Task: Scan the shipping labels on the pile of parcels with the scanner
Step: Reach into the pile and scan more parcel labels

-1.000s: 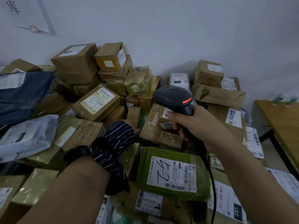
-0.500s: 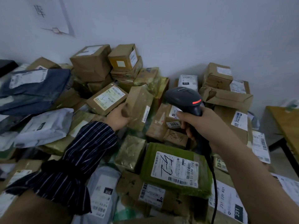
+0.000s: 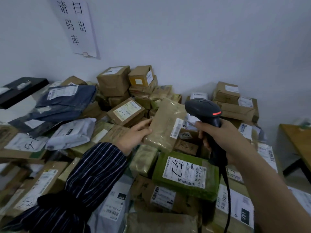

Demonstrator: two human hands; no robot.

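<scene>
My left hand (image 3: pixel 134 138) grips the left edge of a flat brown paper parcel wrapped in clear film (image 3: pixel 164 125), held nearly upright above the pile of cardboard boxes and mailers (image 3: pixel 114 84). Its white barcode label (image 3: pixel 176 128) runs along the right edge, just beside the black corded handheld scanner (image 3: pixel 203 110), whose handle my right hand (image 3: pixel 217 137) clasps. I judge a slight leftward turn would aim it at the label.

The scanner (image 3: pixel 203 109) is matt black plastic, the tan parcel (image 3: pixel 165 125) is wrapped in shiny, crinkled clear film, the green parcel (image 3: pixel 159 170) has a glossy plastic skin and a smooth white paper label (image 3: pixel 185 173), the boxes (image 3: pixel 114 83) are matt brown cardboard, the sleeve (image 3: pixel 94 174) is striped cloth, and the tabletop (image 3: pixel 297 142) is bare wood.
</scene>
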